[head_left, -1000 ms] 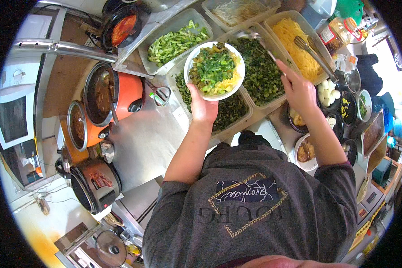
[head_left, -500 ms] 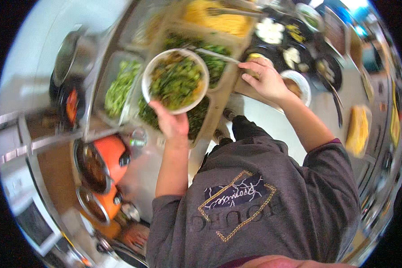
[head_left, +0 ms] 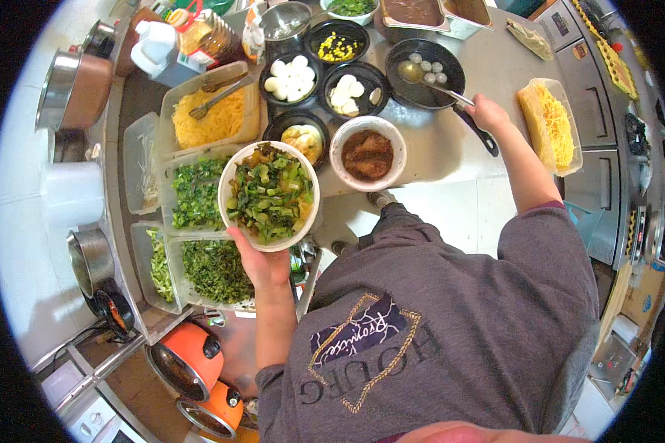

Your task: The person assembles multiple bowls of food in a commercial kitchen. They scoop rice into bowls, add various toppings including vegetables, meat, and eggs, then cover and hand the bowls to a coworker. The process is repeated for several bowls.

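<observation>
My left hand point(head_left: 262, 266) is wrapped round the lower rim of a white bowl point(head_left: 270, 196), its thumb over the edge. Chopped green vegetables fill this bowl, with some yellow strands at the side. Out to the right, my right hand point(head_left: 488, 116) is closed on the handle of a metal ladle point(head_left: 411, 72). The ladle's head rests in a black frying pan point(head_left: 428, 92) beside several pale round balls. Between my hands stands a second white bowl point(head_left: 368, 155) with brown, sauce-like contents.
Left are tubs of chopped greens point(head_left: 218, 269) and yellow shreds point(head_left: 214, 117) with tongs point(head_left: 218, 100). Black dishes hold white eggs point(head_left: 290, 79), sliced pieces point(head_left: 347, 94) and yellow bits point(head_left: 338, 47). A tub of yellow shreds point(head_left: 550, 127) sits right; orange-red cookers point(head_left: 188, 358) stand lower left.
My right hand has gone from a metal utensil over the greens to the ladle in the pan, farther right. My left hand still holds the filled bowl. The view has turned.
</observation>
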Tool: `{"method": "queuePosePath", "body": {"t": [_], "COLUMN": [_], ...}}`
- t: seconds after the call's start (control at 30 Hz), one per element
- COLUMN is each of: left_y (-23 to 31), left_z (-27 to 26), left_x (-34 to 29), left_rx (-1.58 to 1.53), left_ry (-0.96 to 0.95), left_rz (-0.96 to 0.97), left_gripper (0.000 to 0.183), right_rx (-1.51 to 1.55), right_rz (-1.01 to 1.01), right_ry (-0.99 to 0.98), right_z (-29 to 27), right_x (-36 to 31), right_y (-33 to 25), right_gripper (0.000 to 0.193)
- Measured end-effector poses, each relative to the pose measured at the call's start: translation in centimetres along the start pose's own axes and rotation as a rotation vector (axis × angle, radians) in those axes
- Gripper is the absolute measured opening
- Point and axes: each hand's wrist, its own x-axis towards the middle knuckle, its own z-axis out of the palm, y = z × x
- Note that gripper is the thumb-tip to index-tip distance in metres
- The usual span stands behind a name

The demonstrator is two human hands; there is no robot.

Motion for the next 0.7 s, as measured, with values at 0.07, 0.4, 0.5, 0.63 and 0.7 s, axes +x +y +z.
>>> {"method": "queuePosePath", "body": {"t": [0.07,0.4,0.5,0.63,0.7], "left_y": [-1.6,-8.2,-10.0,-12.3,-13.5], "left_z": [1.9,8.3,9.4,10.5,11.0], "left_x": [0.4,3.2,4.0,6.3,7.6], "left_rx": [0.007,0.013,-0.022,0.021,0.059], "left_ry": [-0.057,-0.118,-0.187,-0.264,-0.215], "left_rz": [-0.029,-0.09,-0.12,-0.147,-0.204], "left_gripper": [0.066,0.061,0.06,0.059,0.06], "right_rx": [0.157,1.123,1.064,1.065,1.112], "right_rz": [-0.053,-0.018,-0.078,-0.15,-0.195], "right_ry": [-0.181,-0.56,-0.415,-0.388,-0.384], "right_z": [0.2,-2.5,-1.8,-3.1,-4.7], "right_x": [1.7,5.9,5.0,3.0,1.6], "right_y": [1.7,4.5,4.3,5.2,5.5], "right_gripper": [0.034,0.022,0.024,0.024,0.024]}}
